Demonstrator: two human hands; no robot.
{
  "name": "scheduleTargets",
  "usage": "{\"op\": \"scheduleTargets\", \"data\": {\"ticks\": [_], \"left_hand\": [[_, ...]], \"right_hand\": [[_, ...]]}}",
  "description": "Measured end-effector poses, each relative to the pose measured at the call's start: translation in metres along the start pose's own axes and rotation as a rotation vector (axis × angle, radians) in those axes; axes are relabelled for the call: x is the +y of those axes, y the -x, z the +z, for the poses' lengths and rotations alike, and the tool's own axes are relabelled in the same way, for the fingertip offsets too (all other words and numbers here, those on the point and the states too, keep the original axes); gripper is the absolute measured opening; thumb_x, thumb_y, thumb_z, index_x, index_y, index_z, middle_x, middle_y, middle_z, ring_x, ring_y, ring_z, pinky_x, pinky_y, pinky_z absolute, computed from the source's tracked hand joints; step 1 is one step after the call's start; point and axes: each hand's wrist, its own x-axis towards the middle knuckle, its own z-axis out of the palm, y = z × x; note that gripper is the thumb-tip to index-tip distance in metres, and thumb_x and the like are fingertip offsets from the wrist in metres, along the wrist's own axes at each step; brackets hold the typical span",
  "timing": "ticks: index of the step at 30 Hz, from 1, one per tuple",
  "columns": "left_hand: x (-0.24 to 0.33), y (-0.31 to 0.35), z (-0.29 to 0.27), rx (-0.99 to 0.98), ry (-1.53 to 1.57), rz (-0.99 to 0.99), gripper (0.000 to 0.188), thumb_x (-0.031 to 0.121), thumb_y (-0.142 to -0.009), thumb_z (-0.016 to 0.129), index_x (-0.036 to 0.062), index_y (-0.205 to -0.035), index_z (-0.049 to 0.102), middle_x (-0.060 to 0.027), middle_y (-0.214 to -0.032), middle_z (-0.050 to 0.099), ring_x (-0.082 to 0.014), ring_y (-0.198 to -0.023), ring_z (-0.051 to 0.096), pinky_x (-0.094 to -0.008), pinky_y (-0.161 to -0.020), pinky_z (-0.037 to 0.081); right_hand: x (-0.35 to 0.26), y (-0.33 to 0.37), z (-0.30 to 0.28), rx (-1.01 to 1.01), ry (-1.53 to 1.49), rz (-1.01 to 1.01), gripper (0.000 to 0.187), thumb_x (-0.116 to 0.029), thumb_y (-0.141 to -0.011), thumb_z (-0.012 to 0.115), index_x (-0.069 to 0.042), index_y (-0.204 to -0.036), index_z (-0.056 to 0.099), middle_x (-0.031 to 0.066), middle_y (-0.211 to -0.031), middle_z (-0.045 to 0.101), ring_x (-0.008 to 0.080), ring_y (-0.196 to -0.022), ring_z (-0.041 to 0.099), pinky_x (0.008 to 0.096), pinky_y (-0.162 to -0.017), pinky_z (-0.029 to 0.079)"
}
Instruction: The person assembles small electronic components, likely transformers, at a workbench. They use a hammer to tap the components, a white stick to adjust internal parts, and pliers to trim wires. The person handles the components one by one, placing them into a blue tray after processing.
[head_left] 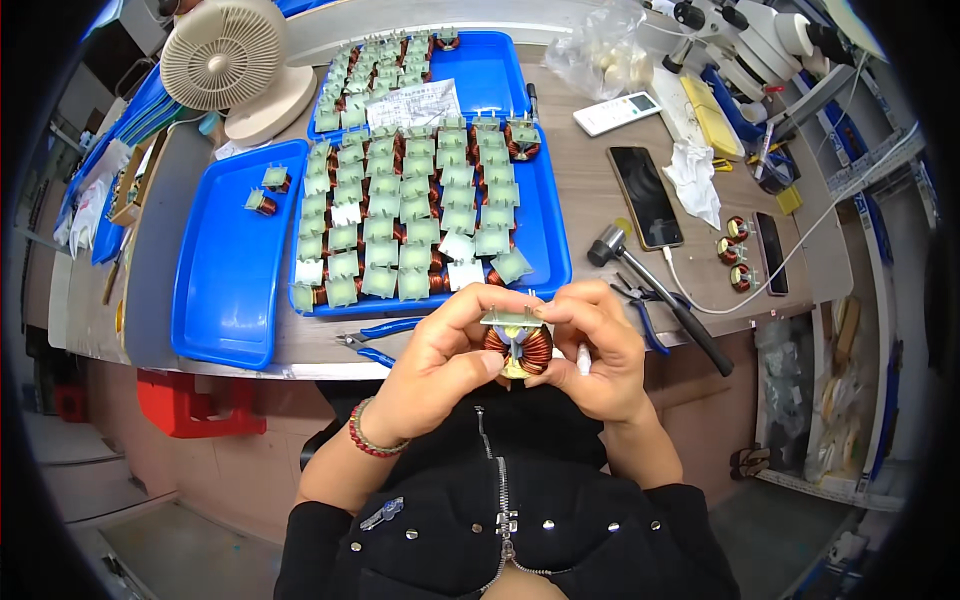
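Note:
In front of my chest, a toroidal choke coil (534, 352) with copper windings and a pale green base plate is held upright, the plate on top. My left hand (432, 365) grips it from the left, with the thumb at the winding and a finger at the plate. From the right, my right hand (610, 355) pinches it by the plate and the lower winding. A small white piece (584, 358) shows at the right fingers; its kind is unclear. Just beyond my hands, a blue tray (556, 240) holds rows of similar coils.
A blue tray (215, 285) with two coils lies left, another loaded tray (505, 70) behind. Blue-handled pliers (385, 328) sit near the front edge. Rightward are a hammer (690, 325), more pliers (648, 315), a cabled phone (645, 197) and three coils (738, 252). A fan (225, 60) stands back left.

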Motion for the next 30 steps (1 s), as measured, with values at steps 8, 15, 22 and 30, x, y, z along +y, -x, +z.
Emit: {"op": "scheduleTargets", "data": {"ticks": [8, 15, 22, 30], "left_hand": [[0.001, 0.004, 0.000, -0.024, -0.064, 0.084, 0.039, -0.008, -0.077, 0.043, -0.0002, -0.116, 0.044, -0.0059, -0.105, 0.052, -0.0100, -0.093, 0.054, -0.0273, -0.081, 0.046], [0.001, 0.003, 0.005, 0.009, -0.157, 0.052, 0.040, -0.009, -0.076, 0.042, 0.0010, -0.114, 0.043, -0.0033, -0.103, 0.050, -0.0084, -0.092, 0.053, -0.0255, -0.080, 0.046], [-0.002, 0.004, -0.001, -0.071, -0.019, 0.010, 0.043, -0.006, -0.079, 0.045, 0.0031, -0.121, 0.039, -0.0046, -0.106, 0.050, -0.0089, -0.096, 0.051, -0.0253, -0.080, 0.045], [-0.005, 0.001, 0.001, -0.062, -0.009, 0.114, 0.038, -0.003, -0.081, 0.048, -0.0006, -0.119, 0.042, -0.0062, -0.109, 0.051, -0.0118, -0.101, 0.052, -0.0280, -0.085, 0.043]], "right_hand": [[0.002, 0.002, 0.001, -0.028, 0.039, -0.038, 0.046, -0.003, -0.061, 0.077, -0.006, -0.104, 0.060, 0.0040, -0.096, 0.049, 0.0083, -0.067, 0.044, 0.0212, -0.055, 0.036], [0.007, 0.005, 0.004, -0.027, 0.074, -0.089, 0.044, -0.002, -0.062, 0.076, -0.004, -0.103, 0.060, 0.0072, -0.096, 0.051, 0.0182, -0.085, 0.054, 0.0279, -0.071, 0.045], [0.003, -0.001, -0.002, -0.014, 0.046, -0.071, 0.043, -0.002, -0.064, 0.074, -0.004, -0.105, 0.059, 0.0046, -0.097, 0.048, 0.0056, -0.062, 0.041, 0.0192, -0.049, 0.032], [0.006, 0.000, -0.003, -0.016, -0.025, -0.066, 0.047, -0.002, -0.063, 0.076, -0.005, -0.105, 0.058, 0.0050, -0.099, 0.049, 0.0057, -0.061, 0.042, 0.0194, -0.049, 0.033]]}}
